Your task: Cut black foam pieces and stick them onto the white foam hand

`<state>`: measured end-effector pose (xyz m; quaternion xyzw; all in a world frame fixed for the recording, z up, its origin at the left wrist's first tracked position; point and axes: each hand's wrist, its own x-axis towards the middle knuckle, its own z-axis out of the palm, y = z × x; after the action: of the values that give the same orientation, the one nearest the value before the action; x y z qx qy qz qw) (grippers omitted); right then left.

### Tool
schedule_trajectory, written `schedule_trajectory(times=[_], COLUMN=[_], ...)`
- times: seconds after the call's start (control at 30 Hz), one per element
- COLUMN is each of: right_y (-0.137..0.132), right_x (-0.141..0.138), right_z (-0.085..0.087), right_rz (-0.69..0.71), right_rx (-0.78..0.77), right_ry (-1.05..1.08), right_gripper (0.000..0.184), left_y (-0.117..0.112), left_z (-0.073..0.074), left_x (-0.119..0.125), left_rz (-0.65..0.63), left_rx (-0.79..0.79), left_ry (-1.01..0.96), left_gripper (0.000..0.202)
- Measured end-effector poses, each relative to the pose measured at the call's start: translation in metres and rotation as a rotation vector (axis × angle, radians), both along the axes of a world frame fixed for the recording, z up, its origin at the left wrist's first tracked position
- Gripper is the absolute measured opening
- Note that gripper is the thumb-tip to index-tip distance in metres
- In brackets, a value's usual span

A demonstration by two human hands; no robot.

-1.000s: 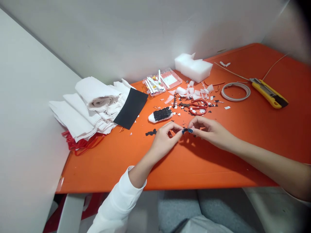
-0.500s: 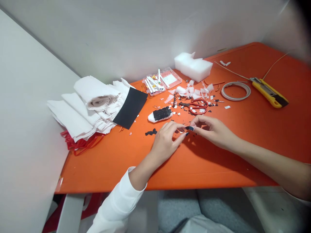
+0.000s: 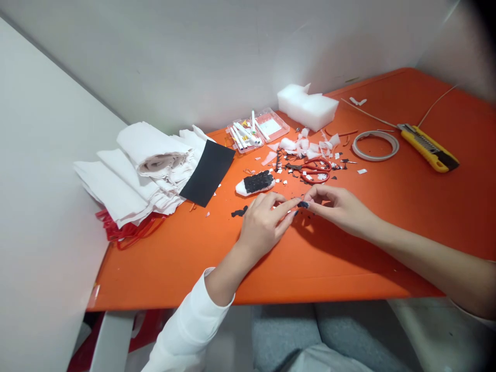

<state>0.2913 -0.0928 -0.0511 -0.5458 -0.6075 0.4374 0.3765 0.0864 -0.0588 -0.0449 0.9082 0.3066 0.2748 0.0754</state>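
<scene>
A small black piece is pinched between the thumb and fingers of my right hand, low over the orange table. My left hand meets it from the other side, its fingers bent and the index tip at the right fingertips. Whatever the left fingertips grip is too small and hidden to name. Just beyond the left hand lies a white foam shape partly covered with overlapping black pieces. Loose black pieces lie left of that hand, partly behind it. Red-handled scissors rest beyond the right hand.
White foam scraps and black snippets surround the scissors. Behind stand a foam block and a clear case with white pens. A tape roll and yellow cutter lie right. Black sheet and white paper stack lie left.
My left hand's index finger has moved slightly right, closer against the right fingertips. Less of the small black piece shows between the hands. My right hand has barely moved.
</scene>
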Motion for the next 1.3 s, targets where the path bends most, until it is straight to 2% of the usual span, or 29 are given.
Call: schedule_trajectory(times=[0.13,0.3,0.53,0.73,0.93,1.07,1.2,1.3], right_y=[-0.0011,-0.0036,-0.0052,-0.0062,-0.0062,-0.006,-0.0061,-0.0058], right_x=[-0.0004,-0.001,0.0003,0.0007,0.0005,0.0016,0.0014,0.0002], right_z=[0.0012,0.0043,0.0046,0.0032,-0.0002,0.0006,0.0033,0.0045], right_rz=[0.026,0.053,0.069,0.073,0.081,0.098,0.086,0.067], right_rx=[0.105,0.286,0.361,0.481,0.489,0.477,0.415,0.353], right_ry=[-0.096,-0.248,-0.297,-0.359,-0.361,-0.329,-0.301,-0.265], right_gripper=[0.016,0.008,0.007,0.008,0.009,0.007,0.006,0.008], left_y=[0.0002,-0.0005,-0.0011,0.0003,0.001,-0.0014,-0.003,0.0055], left_z=[-0.001,0.0037,0.0077,0.0065,0.0047,0.0073,0.0087,0.0075], left_x=[0.0013,0.0026,0.0049,0.0051,0.0039,0.0043,0.0046,-0.0011], left_rz=[-0.002,-0.006,0.054,0.064,0.058,0.056,0.038,0.085], left_rx=[-0.113,-0.377,-0.706,-0.942,-0.886,-0.795,-0.678,-0.499], left_ry=[-0.048,-0.138,-0.224,-0.318,-0.303,-0.244,-0.164,-0.125], left_gripper=[0.026,0.02,0.016,0.022,0.029,0.023,0.018,0.034])
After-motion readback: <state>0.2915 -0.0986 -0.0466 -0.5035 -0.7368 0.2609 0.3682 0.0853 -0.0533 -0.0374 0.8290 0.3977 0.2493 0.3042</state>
